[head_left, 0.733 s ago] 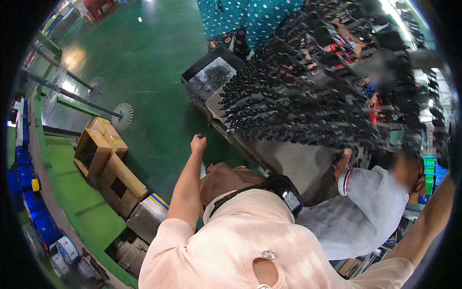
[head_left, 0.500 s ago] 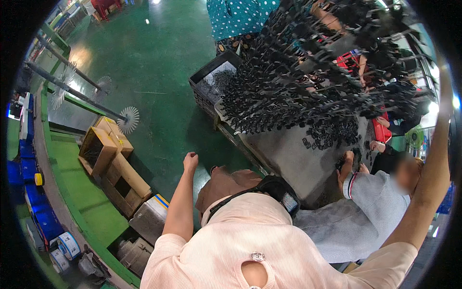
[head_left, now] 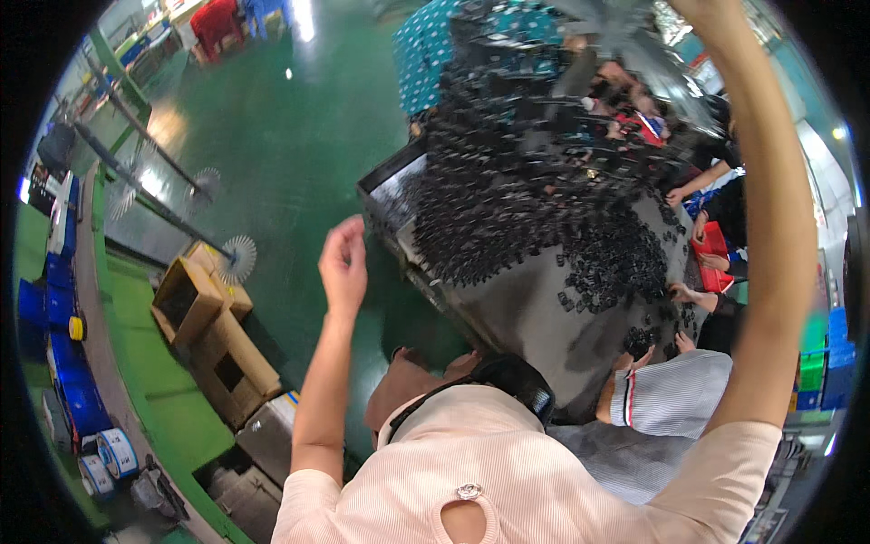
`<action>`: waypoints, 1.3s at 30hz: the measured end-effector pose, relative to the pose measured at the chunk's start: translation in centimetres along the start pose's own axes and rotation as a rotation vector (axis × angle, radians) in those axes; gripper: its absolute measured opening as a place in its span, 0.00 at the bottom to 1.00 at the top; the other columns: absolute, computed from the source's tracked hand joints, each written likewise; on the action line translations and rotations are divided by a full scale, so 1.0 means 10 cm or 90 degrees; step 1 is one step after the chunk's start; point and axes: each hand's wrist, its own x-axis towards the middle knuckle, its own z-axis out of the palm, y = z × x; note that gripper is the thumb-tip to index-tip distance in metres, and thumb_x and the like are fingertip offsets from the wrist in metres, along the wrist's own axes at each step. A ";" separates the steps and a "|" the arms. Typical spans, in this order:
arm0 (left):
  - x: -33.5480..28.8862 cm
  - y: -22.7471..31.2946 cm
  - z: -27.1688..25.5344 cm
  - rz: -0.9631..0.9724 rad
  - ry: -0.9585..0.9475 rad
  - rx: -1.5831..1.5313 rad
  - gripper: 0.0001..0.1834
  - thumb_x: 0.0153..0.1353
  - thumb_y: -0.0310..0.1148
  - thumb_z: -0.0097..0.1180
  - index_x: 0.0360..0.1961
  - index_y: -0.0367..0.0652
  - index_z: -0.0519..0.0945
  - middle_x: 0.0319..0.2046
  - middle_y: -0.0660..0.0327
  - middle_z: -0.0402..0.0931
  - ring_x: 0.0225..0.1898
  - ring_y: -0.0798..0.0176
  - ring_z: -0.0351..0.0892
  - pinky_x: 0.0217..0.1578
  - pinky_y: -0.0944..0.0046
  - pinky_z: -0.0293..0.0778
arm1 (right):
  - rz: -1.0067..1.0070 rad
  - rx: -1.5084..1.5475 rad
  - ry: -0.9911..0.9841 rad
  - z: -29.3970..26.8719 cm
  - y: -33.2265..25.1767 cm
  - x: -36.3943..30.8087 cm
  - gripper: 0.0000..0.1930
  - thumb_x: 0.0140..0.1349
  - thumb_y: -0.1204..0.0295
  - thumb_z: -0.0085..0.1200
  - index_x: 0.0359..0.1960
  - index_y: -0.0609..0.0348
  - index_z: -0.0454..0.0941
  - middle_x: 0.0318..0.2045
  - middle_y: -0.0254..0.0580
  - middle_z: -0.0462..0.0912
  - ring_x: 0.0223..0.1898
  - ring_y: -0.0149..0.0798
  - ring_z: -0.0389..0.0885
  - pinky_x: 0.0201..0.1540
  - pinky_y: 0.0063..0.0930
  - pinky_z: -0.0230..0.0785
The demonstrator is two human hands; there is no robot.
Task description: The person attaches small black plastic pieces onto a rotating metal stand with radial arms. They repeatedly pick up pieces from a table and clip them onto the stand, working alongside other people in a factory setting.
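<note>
L hand (head_left: 344, 261) empty, fingers loosely curled; R hand (head_left: 707, 9) cut off at top edge, can't tell grip. Blk parts (head_left: 614, 261) heaped on/above table (head_left: 507, 313): prob light, stiff, slippery; scoop from near edge.

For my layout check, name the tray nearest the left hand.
The black tray at the table's left corner, just beyond the left hand; the red tray lies far right.

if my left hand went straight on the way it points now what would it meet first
Probably the left corner of the dark tray, just ahead of the left hand in the picture; depth is unclear, so it might pass above or beside it.
</note>
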 end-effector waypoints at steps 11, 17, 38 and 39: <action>1.18 3.51 0.98 0.772 -0.513 0.407 0.36 0.55 0.33 0.63 0.65 0.40 0.65 0.65 0.52 0.64 0.68 0.47 0.59 0.67 0.51 0.57 | 0.110 0.159 -0.325 -0.01 0.07 0.18 0.04 0.67 0.70 0.52 0.35 0.54 0.72 0.16 0.23 0.66 0.16 0.23 0.64 0.23 0.22 0.66; 1.19 3.60 1.27 0.647 -0.704 0.432 0.40 0.54 0.35 0.64 0.68 0.44 0.61 0.68 0.51 0.59 0.69 0.48 0.57 0.66 0.53 0.58 | 0.086 0.139 -0.288 -0.14 -0.02 0.04 0.11 0.63 0.68 0.59 0.40 0.61 0.74 0.18 0.25 0.69 0.17 0.23 0.66 0.24 0.21 0.66; 1.29 3.63 1.83 0.688 -0.717 0.445 0.34 0.57 0.40 0.60 0.64 0.40 0.68 0.62 0.47 0.66 0.60 0.44 0.67 0.60 0.51 0.64 | -0.245 -0.428 0.316 -1.07 0.22 -1.94 0.05 0.58 0.79 0.60 0.35 0.59 0.81 0.28 0.34 0.80 0.27 0.25 0.73 0.31 0.19 0.65; 1.30 3.63 1.85 0.682 -0.720 0.450 0.34 0.57 0.41 0.60 0.64 0.40 0.68 0.62 0.47 0.66 0.60 0.44 0.67 0.60 0.51 0.64 | -0.214 -0.434 0.300 -1.05 0.35 -1.95 0.06 0.55 0.79 0.61 0.35 0.57 0.81 0.28 0.37 0.81 0.28 0.32 0.76 0.33 0.23 0.67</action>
